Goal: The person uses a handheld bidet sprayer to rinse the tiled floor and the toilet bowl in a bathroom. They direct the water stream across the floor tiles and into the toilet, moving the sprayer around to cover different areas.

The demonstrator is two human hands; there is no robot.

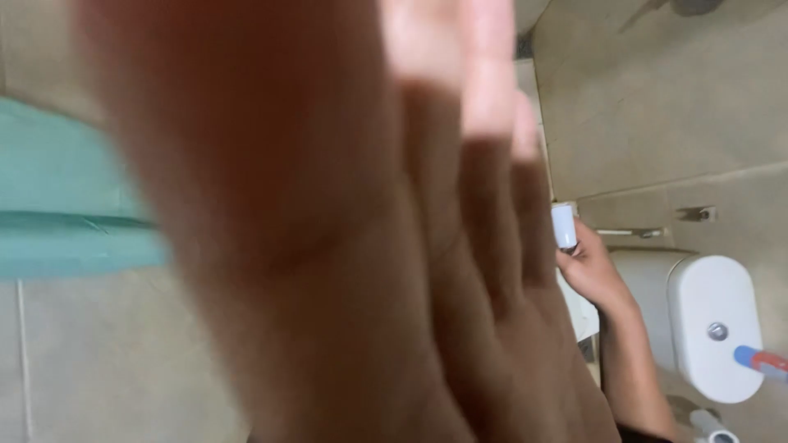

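Observation:
My left hand [328, 230] is raised very close to the camera, blurred, and fills most of the view with its fingers stretched out and nothing in it. It hides much of what lies behind it. My right hand [593, 275] reaches in from the lower right and holds a small white cylinder-shaped container [565, 226] upright, just left of a white toilet tank [710, 324].
The toilet tank has a round metal button [718, 331] on its lid. A blue and red handle [762, 359] pokes in at the right edge. A teal surface [66, 205] lies at the left. Beige tiles [657, 107] cover the surroundings.

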